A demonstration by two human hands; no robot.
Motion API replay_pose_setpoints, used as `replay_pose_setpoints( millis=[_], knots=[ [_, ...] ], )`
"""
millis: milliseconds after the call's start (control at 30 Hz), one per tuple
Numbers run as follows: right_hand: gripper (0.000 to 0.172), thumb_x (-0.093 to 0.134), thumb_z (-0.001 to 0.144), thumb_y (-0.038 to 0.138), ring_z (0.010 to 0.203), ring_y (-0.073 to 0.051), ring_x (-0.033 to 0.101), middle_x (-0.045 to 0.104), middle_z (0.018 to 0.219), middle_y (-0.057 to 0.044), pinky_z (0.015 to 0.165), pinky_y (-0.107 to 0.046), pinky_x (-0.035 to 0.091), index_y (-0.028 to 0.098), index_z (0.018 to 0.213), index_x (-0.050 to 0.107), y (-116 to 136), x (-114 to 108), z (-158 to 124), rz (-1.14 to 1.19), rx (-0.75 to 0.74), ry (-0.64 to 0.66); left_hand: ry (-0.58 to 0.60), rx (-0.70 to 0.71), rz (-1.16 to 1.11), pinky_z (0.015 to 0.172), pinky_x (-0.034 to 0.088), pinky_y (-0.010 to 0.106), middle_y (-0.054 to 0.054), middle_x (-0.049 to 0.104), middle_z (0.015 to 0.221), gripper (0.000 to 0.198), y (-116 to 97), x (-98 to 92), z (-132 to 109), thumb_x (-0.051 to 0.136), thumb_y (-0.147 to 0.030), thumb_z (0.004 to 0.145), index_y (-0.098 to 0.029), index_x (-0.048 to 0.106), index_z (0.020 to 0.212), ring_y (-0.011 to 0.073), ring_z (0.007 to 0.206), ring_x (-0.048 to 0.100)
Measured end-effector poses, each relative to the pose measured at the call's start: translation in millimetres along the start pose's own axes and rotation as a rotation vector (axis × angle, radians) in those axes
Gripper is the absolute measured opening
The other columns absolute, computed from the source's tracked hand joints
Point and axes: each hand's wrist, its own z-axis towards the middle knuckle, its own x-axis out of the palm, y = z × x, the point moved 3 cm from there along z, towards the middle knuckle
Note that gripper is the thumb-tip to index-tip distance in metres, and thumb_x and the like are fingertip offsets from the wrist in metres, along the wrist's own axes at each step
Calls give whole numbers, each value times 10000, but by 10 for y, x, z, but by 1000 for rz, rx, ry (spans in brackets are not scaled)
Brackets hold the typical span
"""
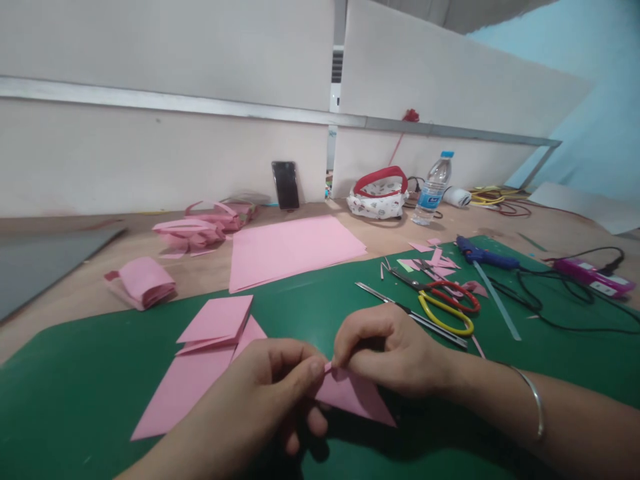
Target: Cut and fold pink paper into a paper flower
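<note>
Between both hands is a piece of pink paper point(357, 395), its upper edge narrowly folded or rolled where the fingertips meet. My left hand point(283, 380) pinches that edge between thumb and fingers. Close beside it, my right hand point(390, 347) is closed on the same edge with thumb and bent index finger. The paper's lower corner points down to the right, above the green cutting mat point(425, 440). Left of my hands lie pink folded paper pieces point(200, 373), partly covered by my left hand. Just beyond my right hand are scissors point(445, 310) with red and yellow handles and a utility knife point(435, 325).
Pink sheets point(295, 250) lie behind the mat, with folded pink paper pieces point(145, 283) to the left. At right are a blue glue gun point(487, 257), its cable and a pink power strip point(595, 277). A phone point(286, 185), pouch point(377, 200) and water bottle point(433, 190) stand along the panel.
</note>
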Motion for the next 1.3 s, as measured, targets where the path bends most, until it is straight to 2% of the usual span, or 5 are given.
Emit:
replay_pose_setpoints(
  millis=[233, 367, 767, 1167, 1300],
  knots=[
    [108, 513, 787, 167, 663, -121, 557, 626, 762, -11, 621, -235, 444, 150, 817, 616, -3, -28, 38, 158, 273, 84, -138, 155, 153, 437, 382, 231, -14, 599, 481, 309, -29, -1, -34, 487, -414, 822, -197, 560, 615, 148, 443, 572],
    [235, 519, 870, 332, 624, -107, 476, 538, 677, 23, 560, -215, 373, 154, 727, 573, 19, -4, 34, -82, 300, 91, -189, 220, 206, 447, 361, 222, -43, 531, 456, 319, -63, 18, -47, 489, -375, 801, -207, 517, 531, 119, 425, 489],
    [86, 547, 768, 100, 603, -96, 503, 564, 649, 36, 533, -187, 377, 151, 707, 579, 61, 6, 4, -257, 337, 156, -272, 328, 555, 493, 347, 230, -24, 554, 505, 333, -78, 63, -45, 457, -327, 840, -211, 587, 555, 147, 527, 488],
    [239, 496, 720, -15, 696, -119, 584, 656, 757, -12, 642, -214, 446, 147, 756, 667, -27, -388, 55, -239, 326, -46, -264, 160, 242, 441, 349, 229, -33, 572, 464, 304, -44, 49, -75, 504, -422, 806, -216, 582, 597, 133, 418, 486],
    [145, 558, 847, 196, 706, -122, 573, 658, 784, -12, 614, -200, 430, 140, 884, 687, 60, -213, 44, -236, 301, 100, -239, 173, 236, 444, 342, 219, -43, 558, 459, 284, -56, 52, -56, 508, -385, 796, -214, 579, 581, 123, 428, 473]
  ],
)
